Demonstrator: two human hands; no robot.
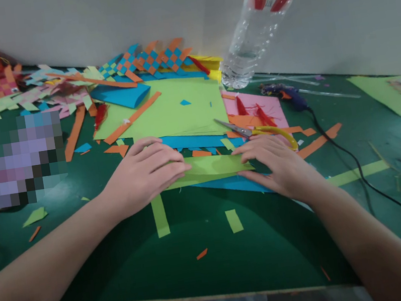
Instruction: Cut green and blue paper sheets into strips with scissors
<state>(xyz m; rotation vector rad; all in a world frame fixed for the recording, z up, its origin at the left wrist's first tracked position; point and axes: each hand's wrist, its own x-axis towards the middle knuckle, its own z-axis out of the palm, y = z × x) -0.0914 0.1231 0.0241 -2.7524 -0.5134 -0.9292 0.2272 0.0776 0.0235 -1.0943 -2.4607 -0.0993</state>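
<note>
A folded light-green paper strip (214, 166) lies lengthwise between my two hands, its layers slightly parted along the near edge. My left hand (147, 173) holds its left end, with the fingers together over the paper and the thumb hidden. At the right end, my right hand (277, 161) has the strip between thumb and fingers. Just behind my right hand lie scissors with yellow handles (273, 130), blades pointing away to the left. Blue paper (228, 185) shows under the strip's near side. Close to my left wrist is a narrow green strip (160, 217).
Green sheets (178, 103) lie behind my hands, with woven paper fish (152, 57) along the wall. A plastic bottle (260, 21) stands at the back. To the right, a glue gun (286, 95) trails its black cord (353, 163). Paper scraps (234, 221) dot the green table (135, 271).
</note>
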